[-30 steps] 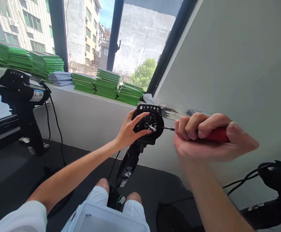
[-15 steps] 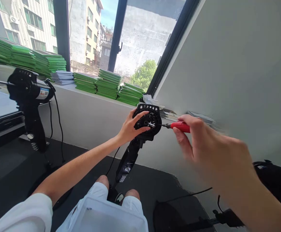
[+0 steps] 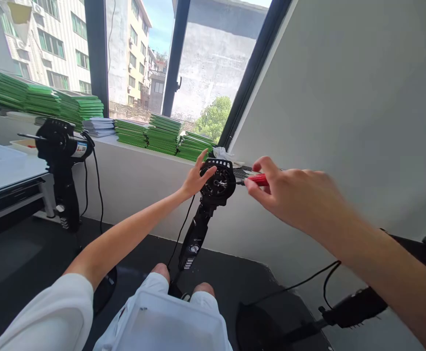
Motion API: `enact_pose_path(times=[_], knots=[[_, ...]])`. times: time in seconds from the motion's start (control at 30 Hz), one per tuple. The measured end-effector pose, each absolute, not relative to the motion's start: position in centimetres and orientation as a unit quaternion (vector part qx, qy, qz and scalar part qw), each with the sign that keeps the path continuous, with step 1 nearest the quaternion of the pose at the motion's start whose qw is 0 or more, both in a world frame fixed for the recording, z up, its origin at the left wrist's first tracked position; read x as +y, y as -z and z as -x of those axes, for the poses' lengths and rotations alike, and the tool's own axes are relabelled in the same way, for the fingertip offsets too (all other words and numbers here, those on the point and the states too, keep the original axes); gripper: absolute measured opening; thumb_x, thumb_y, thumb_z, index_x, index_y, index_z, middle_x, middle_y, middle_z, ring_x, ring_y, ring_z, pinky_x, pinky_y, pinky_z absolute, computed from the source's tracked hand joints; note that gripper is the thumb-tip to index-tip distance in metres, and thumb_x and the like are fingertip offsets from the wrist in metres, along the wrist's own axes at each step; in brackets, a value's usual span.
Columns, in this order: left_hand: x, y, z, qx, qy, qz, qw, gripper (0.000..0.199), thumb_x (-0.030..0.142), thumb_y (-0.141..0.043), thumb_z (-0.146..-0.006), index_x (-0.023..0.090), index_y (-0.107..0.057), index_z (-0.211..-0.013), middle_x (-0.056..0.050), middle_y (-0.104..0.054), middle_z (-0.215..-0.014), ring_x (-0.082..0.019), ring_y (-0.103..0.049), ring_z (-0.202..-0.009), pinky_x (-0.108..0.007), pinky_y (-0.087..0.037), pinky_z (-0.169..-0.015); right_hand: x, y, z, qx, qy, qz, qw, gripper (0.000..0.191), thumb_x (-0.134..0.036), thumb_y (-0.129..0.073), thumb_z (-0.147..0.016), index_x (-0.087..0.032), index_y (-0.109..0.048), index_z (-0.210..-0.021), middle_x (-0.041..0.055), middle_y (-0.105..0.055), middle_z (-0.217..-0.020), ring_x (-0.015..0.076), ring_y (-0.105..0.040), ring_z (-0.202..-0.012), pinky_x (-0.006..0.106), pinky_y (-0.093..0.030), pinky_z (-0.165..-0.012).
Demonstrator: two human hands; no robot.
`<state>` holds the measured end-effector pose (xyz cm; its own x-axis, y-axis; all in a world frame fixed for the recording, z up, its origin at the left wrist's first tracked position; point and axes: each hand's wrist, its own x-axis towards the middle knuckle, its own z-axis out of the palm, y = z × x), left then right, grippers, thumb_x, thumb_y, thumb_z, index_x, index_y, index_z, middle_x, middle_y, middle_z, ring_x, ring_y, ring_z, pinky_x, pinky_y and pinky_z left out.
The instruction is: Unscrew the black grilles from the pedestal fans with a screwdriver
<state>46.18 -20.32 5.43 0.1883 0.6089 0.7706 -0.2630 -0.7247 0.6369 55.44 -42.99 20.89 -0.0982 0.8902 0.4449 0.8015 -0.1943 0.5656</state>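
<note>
A black stand fan head (image 3: 224,194), its round front uncovered, stands on a black column in front of me. Parts show inside it, with a small pale metal piece near the middle. My left hand (image 3: 195,181) is at the head's left side, fingers spread, index finger raised and thumb over the rim. My right hand (image 3: 284,192) is closed around the red handle of a screwdriver (image 3: 258,180). Its dark shaft points left at the head's right side; whether the tip touches is too small to tell. A control knob (image 3: 193,248) sits low on the column.
A white plastic tray (image 3: 176,317) rests on my lap. Another black fan (image 3: 62,161) stands at left beside a table (image 3: 26,168). Stacks of green-edged sheets (image 3: 163,134) line the windowsill. At lower right is more black fan equipment (image 3: 359,307) with a cable.
My left thumb and index finger have lifted from the front of the fan head towards its left edge. My right hand and the screwdriver have shifted left and slightly up in view.
</note>
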Motion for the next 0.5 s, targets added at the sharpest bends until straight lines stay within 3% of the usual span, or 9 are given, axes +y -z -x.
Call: enact_pose_path(times=[0.07,0.17,0.3,0.43,0.5], knots=[[-19.5,-7.1,-46.3,0.109,-0.595,-0.705,0.370,0.065,0.055,-0.066,-0.094,0.026,-0.050,-0.149,-0.008,-0.069,-0.132,-0.028,-0.063,-0.122,-0.041,-0.048,-0.110,-43.1,-20.7,-55.5,0.646,-0.385,-0.655,0.069,0.044,-0.045,-0.036,-0.102,-0.015,-0.063,-0.121,0.0071,-0.066,-0.061,0.0215,-0.058,-0.053,0.030,-0.026,-0.053],[-18.9,-8.4,-46.5,0.095,-0.577,-0.713,0.387,0.047,0.049,-0.065,-0.095,0.020,-0.063,-0.131,-0.007,-0.073,-0.119,-0.023,-0.068,-0.107,-0.036,-0.053,-0.100,-43.0,-20.1,-56.1,0.628,-0.446,-0.635,0.060,0.055,-0.050,-0.026,-0.105,-0.014,-0.068,-0.103,0.0091,-0.061,-0.054,0.0218,-0.057,-0.052,0.029,-0.023,-0.053],[-19.2,-8.5,-46.8,0.100,-0.597,-0.708,0.365,0.029,0.039,-0.063,-0.096,0.018,-0.067,-0.115,-0.005,-0.073,-0.110,-0.021,-0.067,-0.104,-0.033,-0.053,-0.097,-43.0,-19.7,-56.6,0.670,-0.424,-0.607,0.055,0.047,-0.044,-0.031,-0.103,-0.015,-0.064,-0.118,0.0050,-0.063,-0.056,0.0187,-0.054,-0.048,0.027,-0.022,-0.052],[-19.5,-8.5,-46.9,0.111,-0.592,-0.712,0.361,0.023,0.034,-0.065,-0.096,0.018,-0.068,-0.112,-0.004,-0.074,-0.106,-0.020,-0.067,-0.103,-0.032,-0.053,-0.096,-42.8,-20.1,-56.5,0.637,-0.438,-0.633,0.042,0.056,-0.050,-0.023,-0.105,-0.016,-0.068,-0.098,0.0090,-0.063,-0.057,0.0203,-0.055,-0.050,0.029,-0.024,-0.053],[-19.6,-8.6,-46.9,0.117,-0.594,-0.710,0.359,0.022,0.034,-0.065,-0.096,0.019,-0.068,-0.112,-0.003,-0.074,-0.106,-0.020,-0.067,-0.103,-0.032,-0.053,-0.096,-42.6,-20.4,-56.6,0.659,-0.399,-0.636,0.034,0.044,-0.047,-0.034,-0.102,-0.018,-0.065,-0.108,0.0070,-0.066,-0.061,0.0201,-0.057,-0.051,0.029,-0.025,-0.053]])
